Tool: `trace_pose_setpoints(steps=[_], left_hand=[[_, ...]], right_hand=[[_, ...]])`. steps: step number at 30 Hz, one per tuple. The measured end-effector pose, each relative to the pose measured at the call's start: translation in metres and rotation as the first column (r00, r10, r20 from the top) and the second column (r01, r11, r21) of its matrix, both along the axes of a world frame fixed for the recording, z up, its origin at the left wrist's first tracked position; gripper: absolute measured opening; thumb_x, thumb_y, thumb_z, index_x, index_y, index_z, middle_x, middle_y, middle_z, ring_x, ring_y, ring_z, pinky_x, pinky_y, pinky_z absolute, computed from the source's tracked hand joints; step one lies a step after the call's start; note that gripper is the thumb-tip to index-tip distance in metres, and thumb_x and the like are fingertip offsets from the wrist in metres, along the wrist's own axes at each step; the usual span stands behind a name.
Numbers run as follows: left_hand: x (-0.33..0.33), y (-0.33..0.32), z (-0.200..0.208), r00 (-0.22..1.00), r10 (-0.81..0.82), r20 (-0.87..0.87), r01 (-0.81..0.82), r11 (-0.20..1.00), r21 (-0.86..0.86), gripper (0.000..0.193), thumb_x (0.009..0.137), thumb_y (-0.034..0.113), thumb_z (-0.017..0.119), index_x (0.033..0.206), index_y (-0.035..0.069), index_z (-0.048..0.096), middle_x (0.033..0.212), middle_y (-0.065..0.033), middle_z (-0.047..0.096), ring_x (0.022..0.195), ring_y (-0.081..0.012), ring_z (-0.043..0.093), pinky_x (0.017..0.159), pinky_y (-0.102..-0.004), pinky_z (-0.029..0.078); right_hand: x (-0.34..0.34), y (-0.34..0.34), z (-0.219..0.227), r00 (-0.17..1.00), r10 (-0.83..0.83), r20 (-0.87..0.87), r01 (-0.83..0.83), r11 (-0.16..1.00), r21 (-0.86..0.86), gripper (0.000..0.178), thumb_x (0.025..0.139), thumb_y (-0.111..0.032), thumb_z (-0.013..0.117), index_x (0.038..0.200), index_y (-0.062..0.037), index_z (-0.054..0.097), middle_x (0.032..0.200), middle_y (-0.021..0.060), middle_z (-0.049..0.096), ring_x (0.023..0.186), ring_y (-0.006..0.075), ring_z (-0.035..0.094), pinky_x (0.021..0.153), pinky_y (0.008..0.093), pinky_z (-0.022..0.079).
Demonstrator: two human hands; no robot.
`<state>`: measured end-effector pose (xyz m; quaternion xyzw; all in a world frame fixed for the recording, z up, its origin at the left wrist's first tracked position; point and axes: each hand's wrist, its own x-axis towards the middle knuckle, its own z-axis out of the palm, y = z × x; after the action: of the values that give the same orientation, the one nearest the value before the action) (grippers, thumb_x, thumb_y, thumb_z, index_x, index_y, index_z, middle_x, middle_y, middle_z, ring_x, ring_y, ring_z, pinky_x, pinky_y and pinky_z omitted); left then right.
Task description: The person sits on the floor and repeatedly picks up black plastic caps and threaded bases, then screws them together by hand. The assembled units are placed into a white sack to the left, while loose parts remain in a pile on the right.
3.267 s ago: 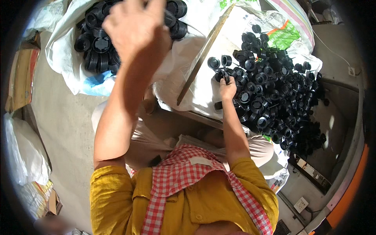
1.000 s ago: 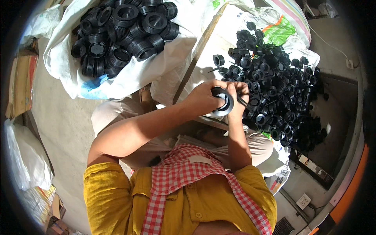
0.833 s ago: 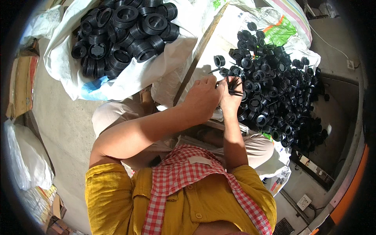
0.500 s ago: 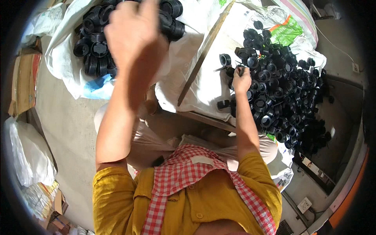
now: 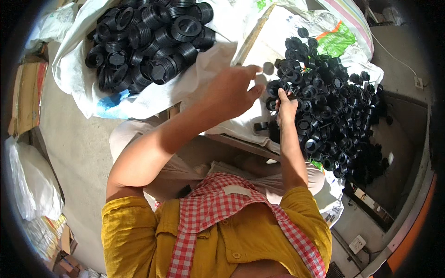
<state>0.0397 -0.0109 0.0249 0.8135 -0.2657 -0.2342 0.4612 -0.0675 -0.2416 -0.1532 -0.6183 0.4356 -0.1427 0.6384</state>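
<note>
Carefully, I'm holding a black cap (image 5: 274, 87) in the right grip (image 5: 287, 108) at the left edge of the cap pile (image 5: 336, 111), its face best turned toward the left grip (image 5: 232, 91), which is hovering alongside, thumb and fingers wide apart.

Held cap (image 5: 274, 86): black plastic, round, raised rim; gripped by the right hand (image 5: 288, 106), thumb against it, at left edge of the cap pile (image 5: 327, 98). Pile: many black round pieces, overlapping, tipped at all angles, some with thin stalks jutting out. Ribbed black caps (image 5: 186, 28): separate heap, well apart to the left, some face up, some on edge.
</note>
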Motion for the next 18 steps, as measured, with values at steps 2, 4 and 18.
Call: trace_pose_setpoints(steps=[2, 4, 18], left_hand=[[-0.020, -0.009, -0.030, 0.995, 0.050, 0.087, -0.044, 0.997, -0.069, 0.050, 0.084, 0.027, 0.065, 0.119, -0.006, 0.053, 0.107, -0.0289, 0.061, 0.102, -0.0387, 0.059, 0.086, -0.0406, 0.047], [-0.034, -0.024, -0.084, 0.995, 0.056, -0.085, -0.065, 0.992, -0.109, 0.048, 0.087, 0.029, 0.065, 0.119, -0.004, 0.051, 0.099, -0.0154, 0.064, 0.095, -0.0246, 0.062, 0.082, -0.0337, 0.049], [-0.037, -0.003, -0.047, 0.605, -0.621, -0.498, 0.591, 0.770, -0.241, 0.047, 0.076, 0.038, 0.066, 0.100, -0.001, 0.065, 0.090, -0.0118, 0.065, 0.086, -0.0173, 0.059, 0.078, -0.0296, 0.045]], right_hand=[[-0.009, 0.045, 0.069, 0.997, -0.063, 0.055, 0.047, 0.966, 0.256, 0.019, 0.086, -0.016, 0.067, 0.086, -0.0102, 0.049, 0.063, -0.0009, 0.052, 0.041, 0.0080, 0.044, 0.037, 0.0190, 0.034], [-0.032, 0.080, 0.098, 0.985, -0.067, 0.160, -0.009, 0.900, 0.435, 0.022, 0.086, -0.021, 0.067, 0.094, -0.0116, 0.049, 0.069, 0.0010, 0.053, 0.047, 0.0087, 0.047, 0.039, 0.0183, 0.037], [-0.074, 0.061, 0.147, 0.572, 0.820, -0.006, -0.480, 0.329, -0.813, 0.032, 0.069, -0.011, 0.079, 0.081, -0.0071, 0.050, 0.086, 0.0093, 0.070, 0.071, 0.0184, 0.058, 0.065, 0.0300, 0.045]])
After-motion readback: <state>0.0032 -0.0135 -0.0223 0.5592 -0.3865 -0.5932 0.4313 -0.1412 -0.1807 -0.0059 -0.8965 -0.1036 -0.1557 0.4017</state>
